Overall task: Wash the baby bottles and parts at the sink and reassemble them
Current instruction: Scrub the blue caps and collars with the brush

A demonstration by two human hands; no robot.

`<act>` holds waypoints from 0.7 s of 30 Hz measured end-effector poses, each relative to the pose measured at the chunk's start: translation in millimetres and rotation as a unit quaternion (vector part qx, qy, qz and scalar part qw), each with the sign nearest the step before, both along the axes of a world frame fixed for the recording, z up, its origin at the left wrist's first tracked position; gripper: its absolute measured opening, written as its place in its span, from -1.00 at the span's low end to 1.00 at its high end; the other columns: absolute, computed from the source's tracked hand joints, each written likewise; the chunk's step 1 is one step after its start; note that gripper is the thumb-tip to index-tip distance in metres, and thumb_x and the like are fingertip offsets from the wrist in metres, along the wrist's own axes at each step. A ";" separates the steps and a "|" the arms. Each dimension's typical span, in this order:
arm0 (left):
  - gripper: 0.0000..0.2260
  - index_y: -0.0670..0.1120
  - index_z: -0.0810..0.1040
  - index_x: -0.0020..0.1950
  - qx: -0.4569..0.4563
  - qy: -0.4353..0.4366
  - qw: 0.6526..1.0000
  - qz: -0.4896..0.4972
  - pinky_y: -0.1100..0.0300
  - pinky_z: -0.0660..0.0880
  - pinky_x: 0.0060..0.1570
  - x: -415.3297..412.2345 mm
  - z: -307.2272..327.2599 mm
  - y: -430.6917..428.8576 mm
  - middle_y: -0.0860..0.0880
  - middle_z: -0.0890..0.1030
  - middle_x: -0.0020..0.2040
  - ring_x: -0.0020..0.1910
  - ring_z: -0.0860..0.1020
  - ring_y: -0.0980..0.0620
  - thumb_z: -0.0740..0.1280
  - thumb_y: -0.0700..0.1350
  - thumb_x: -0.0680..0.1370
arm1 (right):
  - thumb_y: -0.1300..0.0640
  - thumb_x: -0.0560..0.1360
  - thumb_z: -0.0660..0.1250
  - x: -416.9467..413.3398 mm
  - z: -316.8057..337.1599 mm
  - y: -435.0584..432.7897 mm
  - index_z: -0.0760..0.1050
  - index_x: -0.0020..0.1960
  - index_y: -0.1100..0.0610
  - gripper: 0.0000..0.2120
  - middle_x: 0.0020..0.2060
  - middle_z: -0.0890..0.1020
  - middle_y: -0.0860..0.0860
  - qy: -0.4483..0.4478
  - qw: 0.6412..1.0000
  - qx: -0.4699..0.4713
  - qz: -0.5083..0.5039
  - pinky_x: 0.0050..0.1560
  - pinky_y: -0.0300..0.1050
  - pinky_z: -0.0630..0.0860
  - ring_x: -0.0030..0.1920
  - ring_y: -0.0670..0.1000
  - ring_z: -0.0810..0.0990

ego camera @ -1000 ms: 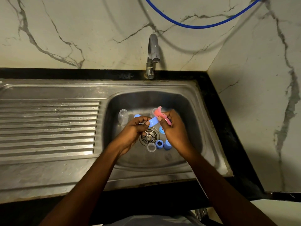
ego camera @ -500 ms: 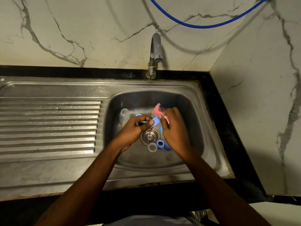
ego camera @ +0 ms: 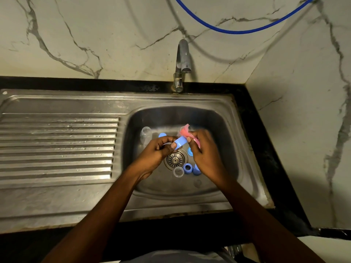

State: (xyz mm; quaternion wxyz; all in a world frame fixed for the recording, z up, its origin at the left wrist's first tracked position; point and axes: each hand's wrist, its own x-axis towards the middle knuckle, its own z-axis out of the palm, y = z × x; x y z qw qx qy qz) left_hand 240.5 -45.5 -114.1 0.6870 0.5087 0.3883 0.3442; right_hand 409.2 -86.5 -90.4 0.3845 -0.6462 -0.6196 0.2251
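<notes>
Head view: little has shifted in the last second. The left grip (ego camera: 157, 150) still pinches the blue collar (ego camera: 180, 142) above the drain (ego camera: 175, 159). The right grip (ego camera: 207, 158), now motion-blurred, stays closed on the pink scrubber (ego camera: 185, 132) at the collar's right end. I judge that scrubbing is still under way and reassembly has not begun. The collar is a short, smooth plastic ring, and the scrubber looks soft and crumpled. In the dull steel sink (ego camera: 218, 194) a clear bottle (ego camera: 145, 134), a clear cap (ego camera: 178, 171) and more blue rings (ego camera: 187, 168) lie loose and apart.
</notes>
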 end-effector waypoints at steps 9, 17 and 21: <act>-0.82 -0.26 0.62 0.06 -0.019 -0.006 0.999 0.038 0.15 0.53 0.11 15.2 9.5 1.7 -0.13 0.66 0.00 0.01 0.61 0.04 0.32 -0.16 0.60 | 0.18 0.58 0.30 -1.6 5.9 4.1 0.47 0.02 0.18 -0.93 -0.08 0.44 -0.05 -0.039 0.999 0.019 0.015 -0.12 -0.31 0.35 -0.09 -0.09 0.44; -0.87 -0.14 0.64 0.05 0.037 0.050 0.998 0.025 0.30 0.57 0.00 10.3 12.9 7.3 -0.05 0.70 -0.05 -0.06 0.65 0.14 0.29 -0.24 0.61 | 0.20 0.56 0.26 -10.4 3.8 -2.6 0.51 0.01 0.24 -0.88 -0.07 0.52 0.06 -0.024 0.998 0.052 0.032 -0.10 -0.25 0.38 -0.08 -0.09 0.45; -0.87 -0.14 0.63 -0.04 0.038 0.054 0.998 0.022 0.35 0.55 -0.08 11.4 13.8 3.6 0.07 0.70 -0.19 -0.15 0.63 0.20 0.29 -0.23 0.62 | 0.19 0.55 0.24 -6.4 3.3 2.7 0.49 -0.03 0.22 -0.90 -0.09 0.50 0.07 -0.068 0.995 0.062 -0.025 -0.10 -0.08 0.44 -0.10 -0.01 0.47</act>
